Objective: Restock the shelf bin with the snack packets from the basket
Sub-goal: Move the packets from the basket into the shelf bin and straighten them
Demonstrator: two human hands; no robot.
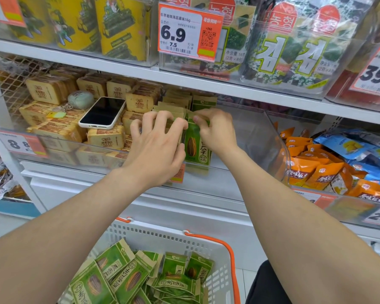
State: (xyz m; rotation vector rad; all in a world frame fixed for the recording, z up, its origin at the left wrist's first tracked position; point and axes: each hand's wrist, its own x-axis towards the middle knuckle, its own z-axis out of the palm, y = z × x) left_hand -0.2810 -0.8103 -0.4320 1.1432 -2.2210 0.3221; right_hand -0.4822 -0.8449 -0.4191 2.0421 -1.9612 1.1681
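Green sunflower-seed packets (196, 148) stand upright in a row inside the clear shelf bin (259, 132) on the middle shelf. My left hand (158, 145) presses its fingers on the tops and side of that row. My right hand (215, 130) pinches the top edge of the front packet. Below, a white basket (184, 240) with an orange handle holds several more green packets (130, 279) lying loose. The bin's right half holds nothing I can see.
A phone (102, 113) and a keyring pouch (80, 99) rest on tan snack blocks (53, 119) in the same bin's left part. Orange and blue bags (320, 170) fill the bin to the right. Seaweed packs (294, 44) sit on the shelf above.
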